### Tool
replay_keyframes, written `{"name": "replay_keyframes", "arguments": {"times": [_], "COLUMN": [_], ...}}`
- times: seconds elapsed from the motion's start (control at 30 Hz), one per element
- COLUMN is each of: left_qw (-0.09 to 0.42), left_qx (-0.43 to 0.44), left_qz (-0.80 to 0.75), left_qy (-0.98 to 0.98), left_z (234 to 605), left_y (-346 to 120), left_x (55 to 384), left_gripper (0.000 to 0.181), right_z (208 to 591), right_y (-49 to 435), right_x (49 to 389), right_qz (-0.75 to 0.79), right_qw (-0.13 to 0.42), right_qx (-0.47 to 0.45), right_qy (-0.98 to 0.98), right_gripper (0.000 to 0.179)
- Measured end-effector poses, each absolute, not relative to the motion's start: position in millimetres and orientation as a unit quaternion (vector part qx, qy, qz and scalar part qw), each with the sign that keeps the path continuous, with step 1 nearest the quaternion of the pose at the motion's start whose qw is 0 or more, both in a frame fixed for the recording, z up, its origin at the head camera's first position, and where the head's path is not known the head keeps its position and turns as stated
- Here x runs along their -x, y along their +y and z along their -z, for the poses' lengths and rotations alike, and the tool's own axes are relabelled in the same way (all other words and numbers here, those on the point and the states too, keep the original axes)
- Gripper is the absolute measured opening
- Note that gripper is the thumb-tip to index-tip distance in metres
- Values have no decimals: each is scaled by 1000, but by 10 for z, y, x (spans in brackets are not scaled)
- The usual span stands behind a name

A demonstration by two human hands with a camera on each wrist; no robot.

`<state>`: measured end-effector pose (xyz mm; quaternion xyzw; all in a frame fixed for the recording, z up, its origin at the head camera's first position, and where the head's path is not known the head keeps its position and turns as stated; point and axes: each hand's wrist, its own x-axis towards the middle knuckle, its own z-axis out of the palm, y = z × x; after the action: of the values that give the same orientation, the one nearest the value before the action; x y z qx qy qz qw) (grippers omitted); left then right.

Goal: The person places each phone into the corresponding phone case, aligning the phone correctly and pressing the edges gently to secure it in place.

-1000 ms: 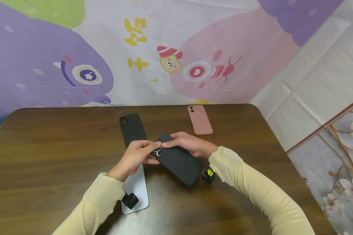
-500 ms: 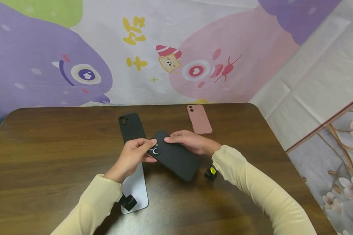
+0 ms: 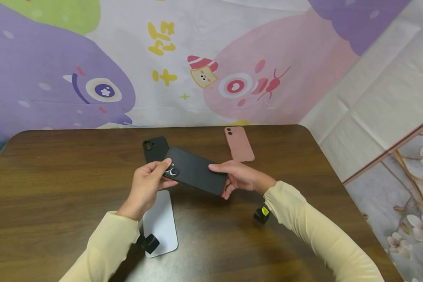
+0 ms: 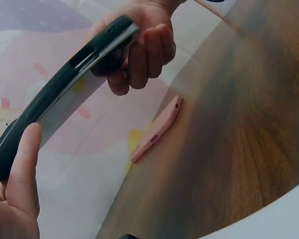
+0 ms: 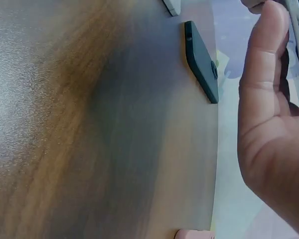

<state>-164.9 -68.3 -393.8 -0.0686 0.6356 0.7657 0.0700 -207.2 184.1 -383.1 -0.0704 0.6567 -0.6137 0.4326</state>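
A phone in a black case (image 3: 195, 168) is held above the table between both hands, its back with round camera rings facing up. My left hand (image 3: 146, 186) pinches the camera end, thumb on top. My right hand (image 3: 241, 176) grips the other end, thumb on the back and fingers beneath. In the left wrist view, a pale edge runs along the underside of the dark case (image 4: 45, 99). Part of the right hand (image 5: 271, 119) fills the side of the right wrist view. Behind the left hand lies another black phone case (image 3: 155, 148), partly hidden by the held phone.
A flat silver-white device (image 3: 162, 227) lies near the left wrist, partly covered by the wrist camera. Towards the back right lies a pink phone or case (image 3: 240, 143). The brown wooden table (image 3: 67, 176) meets a printed cloth (image 3: 183, 109) at its back edge.
The cased phone has moved left and swung closer to level across the view. My right hand has slid from its camera end to its far end. My left hand still pinches the camera end.
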Motion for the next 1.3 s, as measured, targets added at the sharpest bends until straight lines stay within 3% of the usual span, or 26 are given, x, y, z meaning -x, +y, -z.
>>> {"name": "replay_keyframes", "arguments": {"times": [0.33, 0.5, 0.67, 1.3], "left_qw": [18, -20, -36, -76], "left_qx": [106, 127, 138, 141], "left_qz": [-794, -814, -823, -841], "left_qy": [598, 566, 550, 516], "left_z": [3925, 3922, 3928, 3954], "left_y": [-693, -696, -698, -624], "left_x": [1632, 1627, 1627, 1609], "left_gripper": [22, 22, 23, 25], "right_z": [3854, 3858, 3847, 3873], "right_y": [1865, 1843, 1794, 1655], "right_x": [2036, 1991, 1944, 1858], "right_qz": [637, 639, 650, 707], "right_qw": [433, 437, 402, 282], "right_qx": [108, 145, 161, 135], "right_qy": [629, 616, 625, 634], "right_gripper": [43, 32, 24, 31]}}
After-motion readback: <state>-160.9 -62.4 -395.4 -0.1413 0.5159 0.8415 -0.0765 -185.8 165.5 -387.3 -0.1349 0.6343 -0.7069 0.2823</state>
